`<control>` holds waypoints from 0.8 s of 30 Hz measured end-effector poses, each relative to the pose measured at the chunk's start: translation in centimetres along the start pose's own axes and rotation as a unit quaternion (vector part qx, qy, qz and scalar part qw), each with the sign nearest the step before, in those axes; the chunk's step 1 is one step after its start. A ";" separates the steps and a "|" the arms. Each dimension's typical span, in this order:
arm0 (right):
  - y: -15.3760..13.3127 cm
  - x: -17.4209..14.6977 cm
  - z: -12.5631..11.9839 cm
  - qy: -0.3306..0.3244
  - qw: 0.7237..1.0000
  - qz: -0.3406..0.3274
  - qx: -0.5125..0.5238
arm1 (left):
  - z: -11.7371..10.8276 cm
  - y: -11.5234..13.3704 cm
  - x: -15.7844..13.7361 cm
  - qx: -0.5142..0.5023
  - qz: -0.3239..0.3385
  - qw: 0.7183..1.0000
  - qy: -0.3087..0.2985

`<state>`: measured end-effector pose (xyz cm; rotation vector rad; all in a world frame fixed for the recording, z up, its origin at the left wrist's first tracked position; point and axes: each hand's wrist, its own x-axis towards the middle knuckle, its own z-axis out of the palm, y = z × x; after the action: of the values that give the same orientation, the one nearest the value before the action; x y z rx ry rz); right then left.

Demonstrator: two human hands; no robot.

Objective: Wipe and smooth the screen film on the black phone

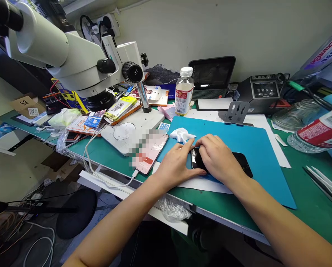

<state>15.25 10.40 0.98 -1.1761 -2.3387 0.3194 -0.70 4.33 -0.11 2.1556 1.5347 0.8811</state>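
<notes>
A black smartphone [243,164] lies on a blue mat [262,148], its dark glossy face up. My left hand [175,163] grips it at the left end, the thumb along the near edge and the fingers by the far corner. Over the phone's middle, my right hand [218,155] is closed, its fingers bent and pressed together near the far left corner. Whatever its fingertips hold, if anything, is hidden. A crumpled white cloth [181,134] rests just beyond my left fingers. Left of that hand is a second phone [155,152], lit and plugged into a white cable [127,182].
A microscope [79,63] on a pale base [152,120] stands at the left, by stacked boxes. Behind the mat are a capped bottle [184,92], a grey metal stand [235,112] and a black device [259,92]. Tweezers [326,185] and a red-labelled bottle [319,129] lie right.
</notes>
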 end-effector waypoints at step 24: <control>0.4 0.2 0.4 -0.043 0.999 -0.007 -0.008 | -0.1 0.0 -0.1 -0.010 -0.012 1.000 0.011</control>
<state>15.22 10.76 0.58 -1.1760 -2.4268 0.3540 -0.79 4.21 -0.03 2.1146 1.5527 0.9125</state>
